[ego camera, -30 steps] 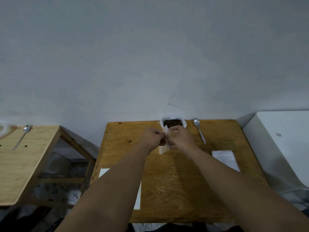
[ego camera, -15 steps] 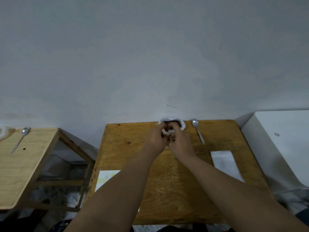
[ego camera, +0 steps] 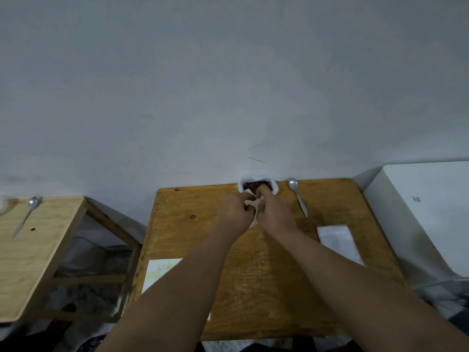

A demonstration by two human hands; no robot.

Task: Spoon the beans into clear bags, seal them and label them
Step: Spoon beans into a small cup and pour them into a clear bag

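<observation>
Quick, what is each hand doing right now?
Left hand: fingers curled, pinching the small clear plastic bag.
Right hand: pinching the same bag's other side.

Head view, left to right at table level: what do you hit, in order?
side-table spoon → label sheet → left hand → small bag pinched between both hands → right hand → second spoon → flat white pouch → white box

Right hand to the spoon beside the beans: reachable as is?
Probably yes: the spoon lies on the table just right of the right hand, nothing between them. That hand pinches the small bag with the left hand, so it must release first.
</observation>
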